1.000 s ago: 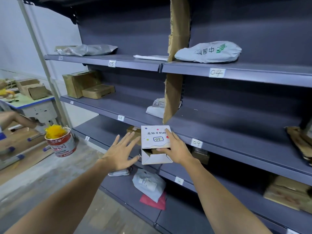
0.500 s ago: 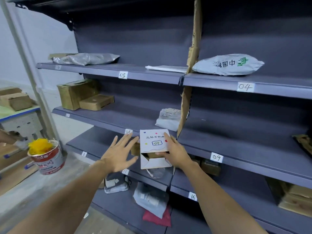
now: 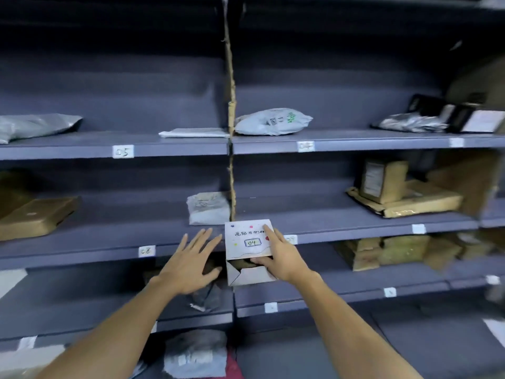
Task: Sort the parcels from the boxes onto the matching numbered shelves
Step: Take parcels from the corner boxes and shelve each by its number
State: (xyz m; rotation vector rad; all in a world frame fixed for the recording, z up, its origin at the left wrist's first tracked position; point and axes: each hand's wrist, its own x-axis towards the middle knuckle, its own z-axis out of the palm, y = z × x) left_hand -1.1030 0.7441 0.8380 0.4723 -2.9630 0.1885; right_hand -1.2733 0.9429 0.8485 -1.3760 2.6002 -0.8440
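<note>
The white parcel [image 3: 248, 242], marked 04 on its face, stays in the right hand [image 3: 285, 259]; its fingers [image 3: 270, 233] lie along the right edge of the face and the thumb pinches at the open flap below, as half a second ago. It is held in the air in front of the front edge of the middle shelf [image 3: 355, 231], right below the foot of the cardboard divider [image 3: 231, 110], touching no shelf. The left hand [image 3: 191, 265] still hangs just beside the parcel's left side, fingers [image 3: 203, 239] spread and straight, holding nothing.

What has changed is the view: it has swung right and now faces the shelves squarely, so the divider stands near the middle. The red bucket and the bench at the left have gone out of view. The grey mailer bag [image 3: 273, 122] on the upper shelf, just right of the divider, now sits above the parcel; the label [image 3: 305, 146] on that shelf's front edge is blurred. Labels 05 [image 3: 123, 151] and 08 [image 3: 146, 251] remain at the left, and brown boxes [image 3: 404, 192] have come into view near the right end of the middle shelf
</note>
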